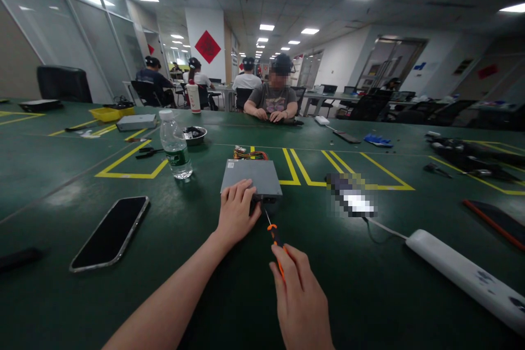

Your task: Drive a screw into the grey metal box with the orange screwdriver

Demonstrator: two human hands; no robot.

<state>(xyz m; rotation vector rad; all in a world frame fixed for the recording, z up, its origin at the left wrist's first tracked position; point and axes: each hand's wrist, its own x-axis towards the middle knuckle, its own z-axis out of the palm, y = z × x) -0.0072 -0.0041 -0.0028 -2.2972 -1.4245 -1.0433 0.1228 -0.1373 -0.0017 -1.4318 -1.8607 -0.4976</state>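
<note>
On the green worktop (348, 262), a grey metal box (262, 174) lies in front of the person, with a bundle of coloured wires (256, 155) at its far side. The left hand (235, 205) is closed over the near left edge of this box, the fingers on its top. The right hand (302, 290) is clamped on the handle of an orange and black screwdriver (274, 234), whose shaft points to the near side of the box; whether the tip touches a screw, I cannot tell. A water bottle (174, 147) stands beyond the left hand, and a phone (110, 235) lies to the left.
</note>
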